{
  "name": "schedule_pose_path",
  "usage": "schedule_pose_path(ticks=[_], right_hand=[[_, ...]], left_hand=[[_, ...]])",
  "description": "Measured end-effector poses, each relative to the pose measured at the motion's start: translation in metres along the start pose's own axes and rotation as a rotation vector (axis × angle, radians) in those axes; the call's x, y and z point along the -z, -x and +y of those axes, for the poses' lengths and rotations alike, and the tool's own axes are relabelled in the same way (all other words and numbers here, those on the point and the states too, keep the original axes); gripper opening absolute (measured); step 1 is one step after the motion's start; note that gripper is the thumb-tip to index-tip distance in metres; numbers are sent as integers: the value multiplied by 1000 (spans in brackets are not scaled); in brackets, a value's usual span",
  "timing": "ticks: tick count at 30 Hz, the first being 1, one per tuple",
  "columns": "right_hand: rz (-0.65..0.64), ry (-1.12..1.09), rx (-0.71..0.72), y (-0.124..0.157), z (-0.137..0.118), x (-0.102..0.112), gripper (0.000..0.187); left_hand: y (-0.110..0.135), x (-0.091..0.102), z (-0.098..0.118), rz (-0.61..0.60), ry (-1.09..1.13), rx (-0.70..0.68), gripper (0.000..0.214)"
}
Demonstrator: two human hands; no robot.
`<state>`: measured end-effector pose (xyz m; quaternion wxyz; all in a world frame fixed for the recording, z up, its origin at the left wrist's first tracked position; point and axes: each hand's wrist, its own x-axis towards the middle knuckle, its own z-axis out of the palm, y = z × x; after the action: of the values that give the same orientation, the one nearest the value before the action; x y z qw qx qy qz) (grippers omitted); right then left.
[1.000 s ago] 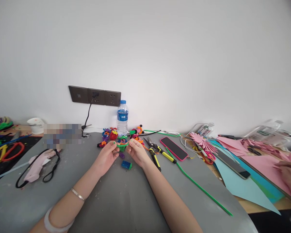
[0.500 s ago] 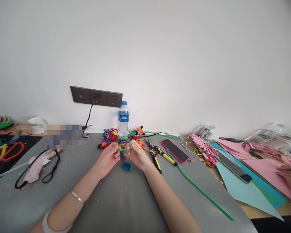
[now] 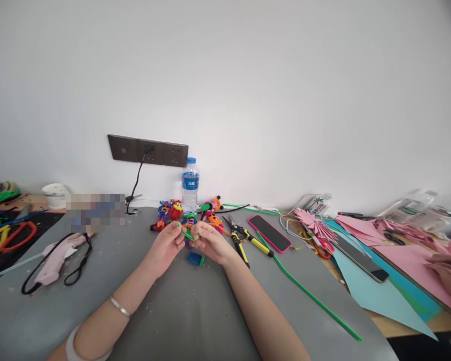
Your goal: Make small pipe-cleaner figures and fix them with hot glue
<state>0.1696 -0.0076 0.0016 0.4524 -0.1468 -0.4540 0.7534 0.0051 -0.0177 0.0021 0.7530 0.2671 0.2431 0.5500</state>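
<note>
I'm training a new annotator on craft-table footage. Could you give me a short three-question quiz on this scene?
1. True or false: the left hand and the right hand both pinch the short green pipe cleaner.
2. What stands upright by the wall behind the hands? A) water bottle B) paint can C) desk lamp
3. Fill in: the pink-cased phone lies to the ___ of the yellow-handled cutters.
Key: 1 true; 2 A; 3 right.
</note>
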Motion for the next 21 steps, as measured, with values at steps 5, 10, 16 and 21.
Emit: schedule_pose_path(ticks=[5,10,16,21], right_hand=[[8,-29,10,0,-1,0,26],[100,-57,29,-1,-2,-2,28],[149,-40,13,-1,-1,-4,31],[177,-71,51,-1,0,-3,23]], left_hand=[[1,2,1,-52,-100,38,22],[2,0,1,-68,-169,42,25],[4,-6,2,-65,-219,47,28],[2,-2,3,14,-181,-21,28]])
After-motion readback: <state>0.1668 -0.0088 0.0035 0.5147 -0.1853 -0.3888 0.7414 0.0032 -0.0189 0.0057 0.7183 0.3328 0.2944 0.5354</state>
